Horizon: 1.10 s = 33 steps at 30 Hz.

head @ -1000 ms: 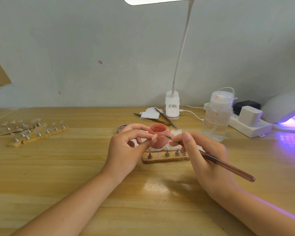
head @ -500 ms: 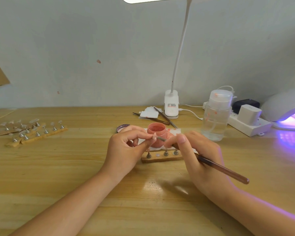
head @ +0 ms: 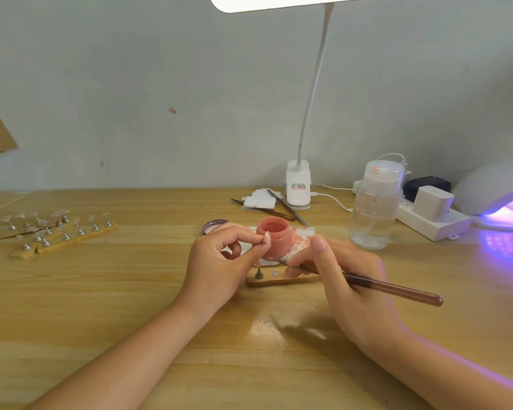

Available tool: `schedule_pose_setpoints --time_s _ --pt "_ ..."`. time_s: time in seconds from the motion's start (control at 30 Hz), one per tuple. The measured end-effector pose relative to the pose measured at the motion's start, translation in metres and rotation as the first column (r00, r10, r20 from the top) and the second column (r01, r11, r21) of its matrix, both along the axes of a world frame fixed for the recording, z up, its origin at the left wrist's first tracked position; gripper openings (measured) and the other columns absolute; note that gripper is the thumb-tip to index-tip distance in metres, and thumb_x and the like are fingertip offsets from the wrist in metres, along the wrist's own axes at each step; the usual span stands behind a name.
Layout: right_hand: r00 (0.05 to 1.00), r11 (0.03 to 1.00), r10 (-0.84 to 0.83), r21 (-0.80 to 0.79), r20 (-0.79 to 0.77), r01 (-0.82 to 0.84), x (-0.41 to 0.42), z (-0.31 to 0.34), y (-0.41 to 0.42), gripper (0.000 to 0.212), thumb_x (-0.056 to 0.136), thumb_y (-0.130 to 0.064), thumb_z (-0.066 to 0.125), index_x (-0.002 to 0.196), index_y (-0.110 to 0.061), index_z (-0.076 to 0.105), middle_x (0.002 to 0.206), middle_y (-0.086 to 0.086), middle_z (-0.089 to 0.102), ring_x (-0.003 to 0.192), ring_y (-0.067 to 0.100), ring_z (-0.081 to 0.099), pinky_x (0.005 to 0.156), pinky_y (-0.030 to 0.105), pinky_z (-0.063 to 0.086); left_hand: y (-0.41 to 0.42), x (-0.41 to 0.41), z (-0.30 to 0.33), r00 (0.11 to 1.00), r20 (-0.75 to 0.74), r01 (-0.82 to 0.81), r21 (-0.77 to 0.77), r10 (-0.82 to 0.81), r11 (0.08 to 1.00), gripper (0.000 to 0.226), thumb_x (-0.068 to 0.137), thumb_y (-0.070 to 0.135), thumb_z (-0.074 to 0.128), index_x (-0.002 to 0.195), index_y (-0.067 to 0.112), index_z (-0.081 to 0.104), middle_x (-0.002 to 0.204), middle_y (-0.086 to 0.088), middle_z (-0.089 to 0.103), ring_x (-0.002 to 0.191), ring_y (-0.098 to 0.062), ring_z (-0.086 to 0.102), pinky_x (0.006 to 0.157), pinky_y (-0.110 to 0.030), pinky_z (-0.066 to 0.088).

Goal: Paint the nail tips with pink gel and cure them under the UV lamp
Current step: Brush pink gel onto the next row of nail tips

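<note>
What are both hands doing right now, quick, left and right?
Left hand: closed, pinching a nail tip between thumb and fingers.
Right hand: closed, gripping the brush.

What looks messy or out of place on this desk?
Pink smears stain the white paper under the open gel jar, and pink blotches mark the clear pump bottle. The jar's lid lies off, behind the left hand. Nothing looks broken.

The table (head: 101,306) is honey-yellow wood with pale grain lines. The open jar (head: 272,238) is salmon pink inside and out, on white paper (head: 301,236) blotched pink. The brush (head: 391,288) handle is glossy reddish brown. At the far right edge, the white UV lamp (head: 498,193) glows violet.
</note>
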State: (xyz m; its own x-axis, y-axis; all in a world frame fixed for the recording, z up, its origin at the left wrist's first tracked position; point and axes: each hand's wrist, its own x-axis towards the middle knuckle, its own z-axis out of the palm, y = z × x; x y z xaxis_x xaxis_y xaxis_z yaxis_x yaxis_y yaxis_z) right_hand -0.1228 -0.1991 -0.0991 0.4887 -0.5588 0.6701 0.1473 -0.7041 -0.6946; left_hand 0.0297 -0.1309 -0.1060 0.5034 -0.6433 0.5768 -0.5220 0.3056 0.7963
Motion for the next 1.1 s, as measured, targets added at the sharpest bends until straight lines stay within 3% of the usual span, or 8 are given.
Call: schedule_pose_setpoints --time_s 0.2,0.33,0.47,0.67,0.83,0.9,0.97,1.1 --pt "0.997 0.998 -0.030 -0.058 0.076 0.034 -0.0006 0.0023 0.0000 0.037 0.091 -0.033 0.038 0.078 -0.019 0.068 0.073 -0.027 0.062 0.078 -0.002 0.059 0.071 0.010 0.040 0.0019 -0.0008 0.0025 1.000 0.029 -0.001 0.025 0.000 1.000 0.025 0.075 0.006 0.071 0.073 0.032 0.070 0.079 0.016 0.069 0.058 -0.013 0.049 0.052 -0.027 0.042" --pt "0.996 0.994 -0.038 -0.097 0.084 0.046 -0.0005 0.0003 -0.0014 0.037 0.092 -0.031 0.038 0.079 -0.016 0.070 0.078 -0.023 0.064 0.080 0.002 0.061 0.072 0.018 0.044 0.0020 -0.0030 0.0031 0.997 0.068 0.038 0.057 -0.042 0.998 0.019 0.079 0.009 0.067 0.080 0.028 0.071 0.091 0.014 0.067 0.058 -0.014 0.049 0.055 -0.033 0.044" --pt "0.995 0.987 -0.063 -0.140 0.079 0.073 0.0010 -0.0006 -0.0035 0.036 0.092 -0.030 0.038 0.080 -0.017 0.070 0.078 -0.021 0.064 0.079 0.004 0.060 0.071 0.024 0.046 0.0021 -0.0036 0.0024 0.994 0.099 0.043 0.069 -0.050 0.997 0.014 0.079 0.016 0.065 0.082 0.028 0.071 0.086 0.009 0.068 0.064 -0.025 0.053 0.055 -0.021 0.040" --pt "0.996 0.983 -0.062 -0.171 0.060 0.071 0.0021 -0.0004 -0.0056 0.034 0.092 -0.028 0.039 0.081 -0.017 0.070 0.079 -0.020 0.064 0.079 0.005 0.060 0.071 0.024 0.046 0.0017 -0.0056 0.0025 0.986 0.152 0.055 0.053 -0.063 0.997 0.013 0.077 0.026 0.061 0.085 0.029 0.070 0.081 0.008 0.066 0.061 -0.005 0.048 0.054 -0.010 0.034" --pt "0.999 0.998 -0.022 -0.064 0.040 0.025 -0.0005 -0.0024 -0.0059 0.045 0.092 -0.035 0.035 0.070 -0.017 0.071 0.067 -0.012 0.067 0.069 0.005 0.064 0.067 0.031 0.048 0.0013 -0.0045 0.0010 0.979 0.196 0.042 0.056 -0.053 0.998 0.019 0.080 0.008 0.064 0.090 0.023 0.069 0.082 0.008 0.065 0.068 0.005 0.052 0.056 -0.006 0.033" --pt "0.997 0.997 -0.017 -0.068 0.070 0.022 -0.0007 -0.0013 -0.0051 0.044 0.092 -0.032 0.036 0.071 -0.015 0.070 0.068 -0.010 0.068 0.070 0.005 0.064 0.068 0.032 0.049 0.0013 -0.0049 0.0009 0.978 0.199 0.049 0.055 -0.059 0.997 0.017 0.080 0.013 0.063 0.091 0.023 0.070 0.082 0.008 0.065 0.070 0.004 0.053 0.056 -0.006 0.033" --pt "0.998 0.993 -0.031 -0.116 0.052 0.037 0.0003 0.0004 -0.0046 0.041 0.093 -0.031 0.036 0.075 -0.015 0.070 0.074 -0.016 0.066 0.075 0.003 0.062 0.069 0.023 0.048 0.0018 -0.0054 0.0014 0.978 0.202 0.050 0.044 -0.058 0.998 0.016 0.079 0.018 0.061 0.090 0.025 0.069 0.080 0.008 0.065 0.069 0.001 0.052 0.055 -0.007 0.033" --pt "0.999 0.998 -0.030 -0.050 0.025 0.031 0.0003 -0.0008 -0.0055 0.045 0.091 -0.037 0.035 0.070 -0.017 0.070 0.066 -0.014 0.067 0.069 0.002 0.062 0.067 0.023 0.046 0.0020 -0.0060 0.0016 0.973 0.227 0.039 0.036 -0.047 0.999 0.018 0.079 0.009 0.065 0.089 0.024 0.070 0.077 0.009 0.064 0.064 -0.015 0.051 0.054 -0.008 0.032"
